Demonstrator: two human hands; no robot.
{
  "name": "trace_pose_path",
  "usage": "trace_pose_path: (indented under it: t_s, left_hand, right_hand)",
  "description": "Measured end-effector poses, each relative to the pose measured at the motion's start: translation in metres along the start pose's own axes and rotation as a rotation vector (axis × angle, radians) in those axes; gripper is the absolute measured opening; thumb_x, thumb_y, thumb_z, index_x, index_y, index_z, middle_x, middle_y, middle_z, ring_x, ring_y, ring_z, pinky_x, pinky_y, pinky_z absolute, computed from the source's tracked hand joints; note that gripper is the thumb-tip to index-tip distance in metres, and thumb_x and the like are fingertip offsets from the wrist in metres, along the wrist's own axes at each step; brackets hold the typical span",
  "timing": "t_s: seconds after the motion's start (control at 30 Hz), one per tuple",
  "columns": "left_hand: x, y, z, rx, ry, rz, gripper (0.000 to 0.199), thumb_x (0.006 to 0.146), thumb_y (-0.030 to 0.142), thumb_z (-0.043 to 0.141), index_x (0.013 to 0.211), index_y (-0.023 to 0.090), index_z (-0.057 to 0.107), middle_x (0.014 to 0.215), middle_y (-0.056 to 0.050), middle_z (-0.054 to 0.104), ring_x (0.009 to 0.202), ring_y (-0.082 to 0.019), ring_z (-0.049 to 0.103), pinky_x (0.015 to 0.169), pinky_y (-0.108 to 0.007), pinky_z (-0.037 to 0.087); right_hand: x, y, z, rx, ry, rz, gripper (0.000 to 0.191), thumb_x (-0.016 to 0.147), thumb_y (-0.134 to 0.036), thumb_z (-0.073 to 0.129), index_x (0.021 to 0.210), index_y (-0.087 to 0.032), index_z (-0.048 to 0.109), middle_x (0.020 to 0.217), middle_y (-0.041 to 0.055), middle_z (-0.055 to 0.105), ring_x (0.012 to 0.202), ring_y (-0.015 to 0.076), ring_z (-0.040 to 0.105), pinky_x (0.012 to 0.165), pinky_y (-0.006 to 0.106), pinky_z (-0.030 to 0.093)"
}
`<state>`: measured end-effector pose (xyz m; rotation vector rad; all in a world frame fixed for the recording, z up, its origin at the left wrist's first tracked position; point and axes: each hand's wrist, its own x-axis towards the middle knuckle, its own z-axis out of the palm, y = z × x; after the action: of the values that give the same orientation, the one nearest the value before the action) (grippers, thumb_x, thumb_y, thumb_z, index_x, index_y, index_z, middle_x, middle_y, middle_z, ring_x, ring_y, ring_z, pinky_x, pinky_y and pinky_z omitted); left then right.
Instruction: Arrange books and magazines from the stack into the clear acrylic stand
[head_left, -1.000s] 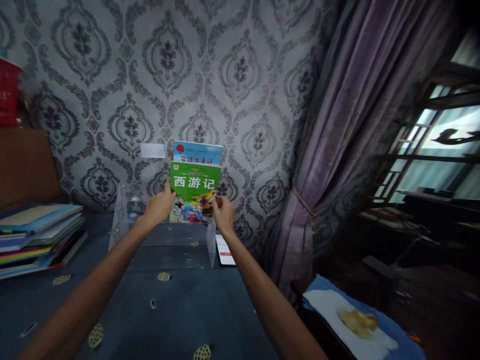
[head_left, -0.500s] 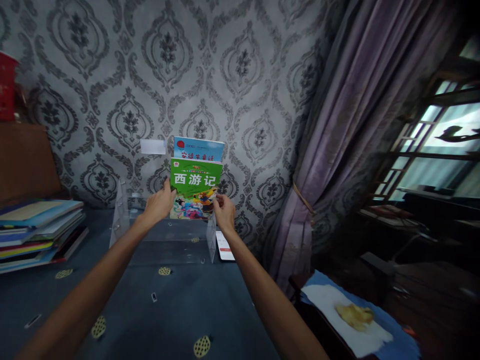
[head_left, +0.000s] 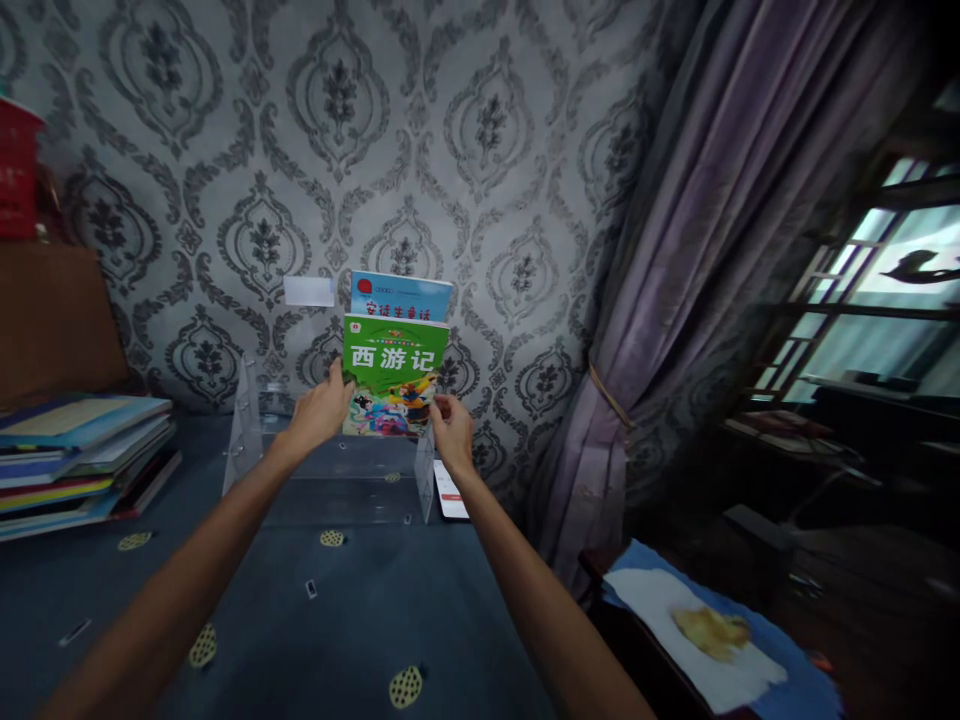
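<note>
A green book (head_left: 394, 365) with white characters stands upright on a clear acrylic rack (head_left: 322, 500), toward its right end. Behind it a blue book (head_left: 401, 295) rises higher, its top part showing. My left hand (head_left: 324, 405) grips the green book's left edge. At the right edge, the thumb and fingers of my right hand (head_left: 451, 430) pinch the same book. The books' lower edges are near the rack's upper tier.
A stack of books (head_left: 82, 460) lies on the left of the dark cloth, below a brown box (head_left: 56, 320). A phone (head_left: 450, 490) is right of the rack. A purple curtain (head_left: 645, 300) hangs at the right, above a stool with blue cloth (head_left: 806, 690).
The view has shifted slightly. Both hands stay at the green book's edges, and the books have hardly moved against the rack.
</note>
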<state>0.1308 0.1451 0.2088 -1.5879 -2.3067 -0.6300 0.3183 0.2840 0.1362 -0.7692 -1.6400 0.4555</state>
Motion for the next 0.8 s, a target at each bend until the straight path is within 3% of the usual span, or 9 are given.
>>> trace_pose_path:
  t_s: [0.23,0.4,0.57,0.7,0.8]
  left_hand:
    - [-0.001,-0.006,0.009,-0.029,0.057,0.019,0.06,0.104,0.039,0.027,0.155,0.008,0.022,0.112,-0.023,0.073,0.102,-0.035,0.072,0.086,-0.044,0.053]
    - [-0.009,-0.021,0.024,-0.023,0.285,0.162,0.058,0.101,0.034,0.034,0.149,0.002,0.031,0.127,-0.026,0.064,0.122,-0.035,0.06,0.1,-0.047,0.048]
    - [-0.047,-0.049,0.043,-0.05,0.438,0.274,0.048,0.101,0.03,0.033,0.143,0.008,0.041,0.131,-0.02,0.061,0.128,-0.032,0.053,0.111,-0.049,0.042]
    - [-0.088,-0.083,0.053,-0.04,0.435,0.333,0.042,0.101,0.029,0.033,0.135,0.011,0.049,0.127,-0.018,0.061,0.13,-0.031,0.05,0.114,-0.048,0.04]
    - [-0.111,-0.12,0.06,-0.019,0.406,0.304,0.039,0.1,0.028,0.034,0.131,0.016,0.053,0.125,-0.017,0.062,0.13,-0.03,0.051,0.113,-0.05,0.042]
  right_hand:
    - [-0.012,-0.008,-0.008,0.026,-0.001,0.0,0.029,0.086,-0.036,0.054,0.101,-0.016,0.07,0.087,0.0083,0.072,0.08,0.023,0.065,0.077,0.034,0.051]
    - [-0.047,-0.017,-0.003,0.052,-0.014,0.001,0.029,0.088,-0.032,0.05,0.104,-0.017,0.068,0.093,0.0084,0.072,0.083,0.0225,0.066,0.078,0.034,0.052]
    - [-0.121,-0.034,0.015,0.076,-0.32,-0.069,0.025,0.092,-0.026,0.049,0.105,-0.02,0.068,0.095,0.0068,0.071,0.084,0.02,0.067,0.075,0.03,0.053]
    - [-0.181,-0.05,0.025,0.095,-0.544,-0.148,0.024,0.092,-0.018,0.049,0.107,-0.021,0.068,0.096,0.006,0.071,0.088,0.0192,0.067,0.083,0.031,0.054]
    - [-0.216,-0.054,0.029,0.101,-0.656,-0.156,0.025,0.092,-0.015,0.05,0.109,-0.022,0.068,0.098,0.006,0.071,0.089,0.0196,0.068,0.085,0.032,0.055]
